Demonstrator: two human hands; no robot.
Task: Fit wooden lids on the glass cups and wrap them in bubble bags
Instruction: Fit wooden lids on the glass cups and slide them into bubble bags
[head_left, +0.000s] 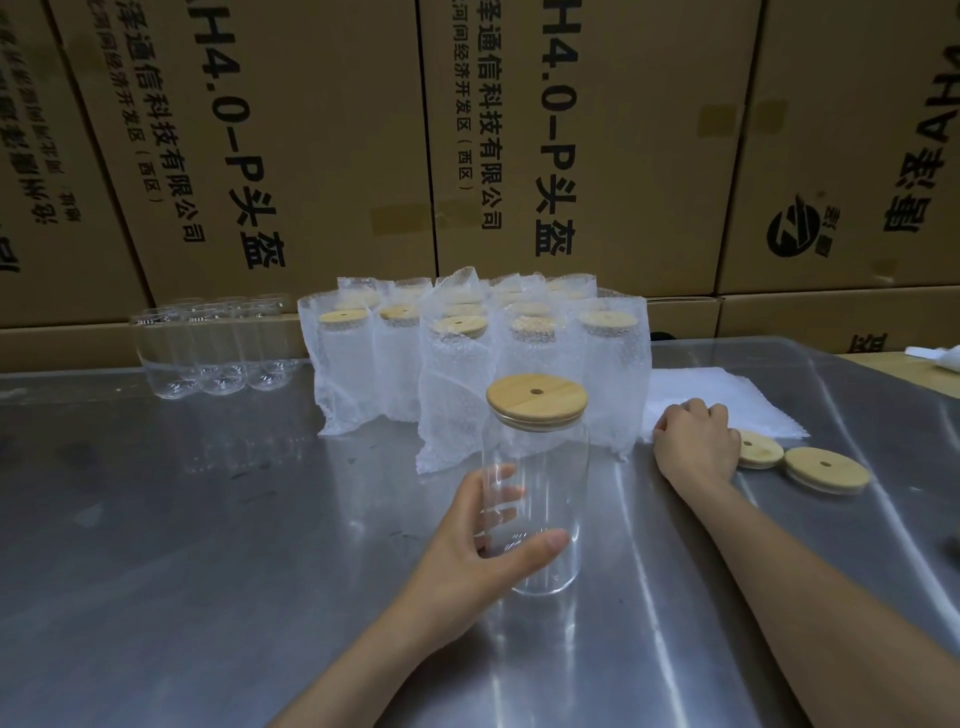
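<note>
Left grip (483, 545) wraps lidded glass cup (537, 499) | right grip (693, 441) on bubble bags (727, 395)

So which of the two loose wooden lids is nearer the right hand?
The left lid, partly tucked under the right hand. The other loose lid lies apart, further right on the table.

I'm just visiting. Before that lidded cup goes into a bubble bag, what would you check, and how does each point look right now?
1. Wooden lid sits level on the glass cup: ok.
2. Left hand has a grip round the cup: ok.
3. Cup stands upright on the metal table: ok.
4. Right hand has an empty bubble bag pinched: cannot tell; its curled fingers rest at the bag's edge.
5. Bag mouth open: not ok, it lies flat.
6. Spare lids within reach: ok.
</note>
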